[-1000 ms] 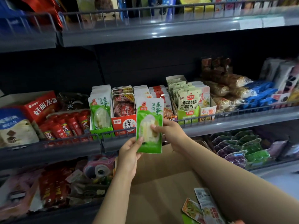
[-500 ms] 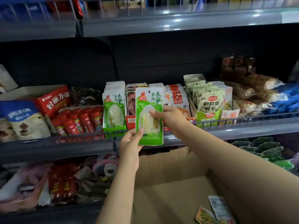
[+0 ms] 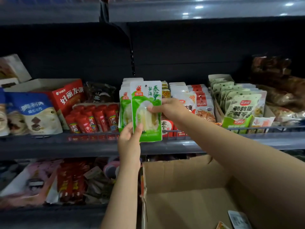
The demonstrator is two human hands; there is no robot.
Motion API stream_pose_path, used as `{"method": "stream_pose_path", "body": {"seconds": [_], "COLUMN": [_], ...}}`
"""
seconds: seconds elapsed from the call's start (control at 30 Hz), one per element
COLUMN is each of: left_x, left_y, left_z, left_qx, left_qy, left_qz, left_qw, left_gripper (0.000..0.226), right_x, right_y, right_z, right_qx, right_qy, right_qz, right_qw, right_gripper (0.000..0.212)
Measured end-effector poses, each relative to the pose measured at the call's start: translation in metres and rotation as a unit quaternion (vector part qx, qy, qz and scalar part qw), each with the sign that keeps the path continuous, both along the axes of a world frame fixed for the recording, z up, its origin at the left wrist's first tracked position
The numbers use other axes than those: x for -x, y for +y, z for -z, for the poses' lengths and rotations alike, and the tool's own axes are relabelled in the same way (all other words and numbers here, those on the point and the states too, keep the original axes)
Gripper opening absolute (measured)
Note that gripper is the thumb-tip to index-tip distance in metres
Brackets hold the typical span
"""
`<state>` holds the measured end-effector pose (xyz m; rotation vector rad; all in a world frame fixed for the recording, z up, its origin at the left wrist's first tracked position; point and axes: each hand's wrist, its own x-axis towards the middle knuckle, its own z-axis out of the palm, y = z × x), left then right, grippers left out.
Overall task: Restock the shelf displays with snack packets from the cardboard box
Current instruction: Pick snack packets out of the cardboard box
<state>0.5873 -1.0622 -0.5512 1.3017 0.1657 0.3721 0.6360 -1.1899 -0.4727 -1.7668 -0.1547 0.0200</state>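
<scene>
While both hands [image 3: 130, 142] [image 3: 166, 107] are gripping the packet [image 3: 146, 111], keeping it upright, sliding before the matching row [image 3: 125, 103], centre frame.

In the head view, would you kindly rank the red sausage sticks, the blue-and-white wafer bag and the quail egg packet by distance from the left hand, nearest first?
Measured from the left hand, which holds the green bamboo shoot packet:
1. Red sausage sticks, just to its left on the shelf.
2. Blue-and-white wafer bag, farther left.
3. Quail egg packet, far right, in its display tray.
</scene>
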Motion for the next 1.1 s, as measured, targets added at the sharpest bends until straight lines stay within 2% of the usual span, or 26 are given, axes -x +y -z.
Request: {"method": "stream_pose_path", "body": {"seconds": [0.13, 0.27, 0.43, 0.57, 0.7, 0.87, 0.97, 1.03, 1.1], "left_x": [-0.007, -0.015, -0.022, -0.024, -0.026, -0.026, -0.027, -0.026, -0.026], "left_y": [0.02, 0.032, 0.03, 0.025, 0.024, 0.021, 0.022, 0.022, 0.023], "left_z": [0.007, 0.021, 0.033, 0.041, 0.041, 0.042, 0.042, 0.042, 0.042], "left_qx": [-0.155, -0.336, -0.502, -0.553, -0.55, -0.581, -0.591, -0.594, -0.602], "left_qy": [-0.06, -0.085, -0.02, 0.008, 0.009, 0.028, 0.032, 0.032, 0.033], "left_qz": [-0.069, -0.128, -0.079, -0.05, -0.056, -0.049, -0.044, -0.041, -0.038], "left_qw": [0.984, 0.929, 0.861, 0.832, 0.833, 0.812, 0.805, 0.803, 0.797], "left_gripper": [0.04, 0.043, 0.054, 0.062, 0.065, 0.065, 0.067, 0.067, 0.068], "right_x": [-0.017, -0.033, -0.049, -0.058, -0.067, -0.071, -0.073, -0.074, -0.076], "right_y": [0.028, 0.056, 0.075, 0.082, 0.082, 0.077, 0.075, 0.07, 0.066], "right_z": [-0.011, -0.018, -0.012, -0.006, 0.001, 0.003, -0.003, -0.006, -0.007], "right_qx": [0.026, 0.067, 0.142, 0.149, 0.122, 0.226, 0.222, 0.221, 0.297], "right_qy": [-0.033, -0.079, -0.122, -0.118, -0.104, -0.061, -0.085, -0.114, -0.129], "right_qz": [0.027, 0.055, 0.072, 0.074, 0.099, 0.058, 0.069, 0.095, 0.104], "right_qw": [0.999, 0.993, 0.98, 0.979, 0.982, 0.971, 0.969, 0.964, 0.94], "right_gripper": [0.008, 0.018, 0.022, 0.021, 0.023, 0.035, 0.043, 0.034, 0.026]}}
